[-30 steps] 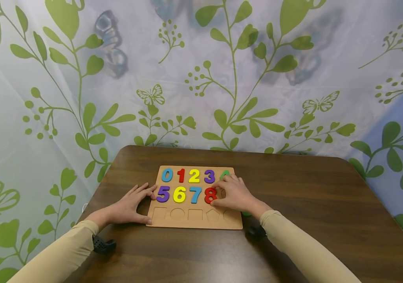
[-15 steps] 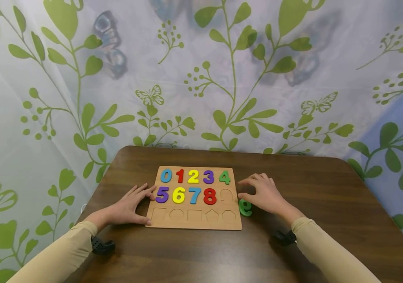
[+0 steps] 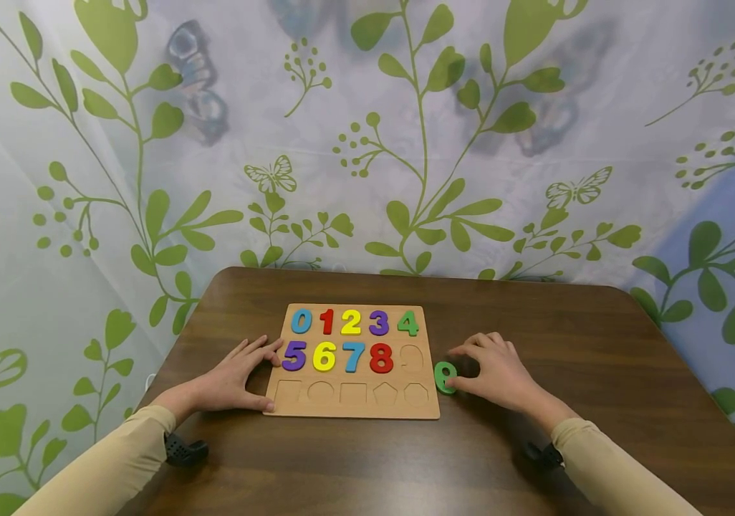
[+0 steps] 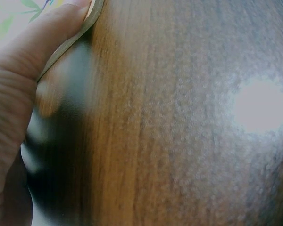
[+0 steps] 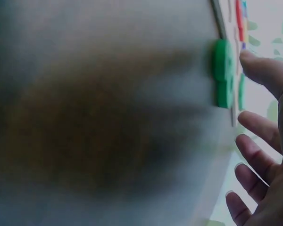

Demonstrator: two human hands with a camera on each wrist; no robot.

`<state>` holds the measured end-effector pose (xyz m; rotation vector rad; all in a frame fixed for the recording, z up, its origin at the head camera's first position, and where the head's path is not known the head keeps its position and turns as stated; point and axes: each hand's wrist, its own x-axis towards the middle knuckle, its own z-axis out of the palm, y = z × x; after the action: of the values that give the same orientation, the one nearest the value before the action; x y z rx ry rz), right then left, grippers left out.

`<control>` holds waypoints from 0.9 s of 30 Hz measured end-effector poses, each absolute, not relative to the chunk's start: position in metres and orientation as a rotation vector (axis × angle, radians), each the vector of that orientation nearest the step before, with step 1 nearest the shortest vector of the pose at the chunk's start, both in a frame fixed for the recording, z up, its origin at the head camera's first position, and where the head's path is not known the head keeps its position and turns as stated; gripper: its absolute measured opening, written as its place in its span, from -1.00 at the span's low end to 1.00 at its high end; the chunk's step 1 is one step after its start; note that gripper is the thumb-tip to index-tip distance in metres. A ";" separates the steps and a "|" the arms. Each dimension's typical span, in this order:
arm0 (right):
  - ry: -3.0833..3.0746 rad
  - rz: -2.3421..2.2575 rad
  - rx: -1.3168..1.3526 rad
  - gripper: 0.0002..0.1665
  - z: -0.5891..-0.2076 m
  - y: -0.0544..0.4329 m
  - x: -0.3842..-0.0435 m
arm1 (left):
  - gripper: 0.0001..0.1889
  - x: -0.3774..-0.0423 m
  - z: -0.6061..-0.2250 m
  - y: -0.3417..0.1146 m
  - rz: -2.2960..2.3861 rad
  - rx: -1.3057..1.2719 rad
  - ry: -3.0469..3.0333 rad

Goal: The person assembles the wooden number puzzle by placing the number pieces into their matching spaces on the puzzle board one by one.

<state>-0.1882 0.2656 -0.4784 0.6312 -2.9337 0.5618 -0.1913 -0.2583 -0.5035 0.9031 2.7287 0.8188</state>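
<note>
A wooden number board lies on the table in the head view, with coloured numerals 0 to 8 seated in its two upper rows. The rightmost recess of the second row, 9-shaped, is bare. My left hand rests at the board's left edge, its thumb at the lower corner and its fingers beside the purple 5. Just right of the board lies a green number 9. Over it hovers my right hand, fingers spread, the thumb tip overlapping the 9. In the right wrist view, the thumb appears beside that green piece.
Shallow shape recesses line the board's bottom row. The brown table reaches back to a leaf-patterned curtain. A bright glare spot shows on the tabletop in the left wrist view.
My right hand has moved right, from over the red 8 and green 4 to the green 9, which it had covered. The left hand keeps its place on the board.
</note>
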 end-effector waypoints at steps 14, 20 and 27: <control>-2.932 0.448 0.703 -0.44 -0.483 0.277 -0.181 | -0.30 -0.191 -0.503 -0.257 0.796 0.867 2.725; -2.963 0.455 0.648 -0.40 -0.484 0.310 -0.182 | -0.30 -0.192 -0.503 -0.257 0.799 0.874 2.724; -2.893 0.492 0.538 -0.30 -0.491 0.321 -0.181 | -0.30 -0.191 -0.503 -0.257 0.808 0.873 2.723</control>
<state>-0.1814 0.3215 -0.4911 0.5381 -2.8934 0.4918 -0.1905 -0.2569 -0.5027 0.8731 2.7233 0.8077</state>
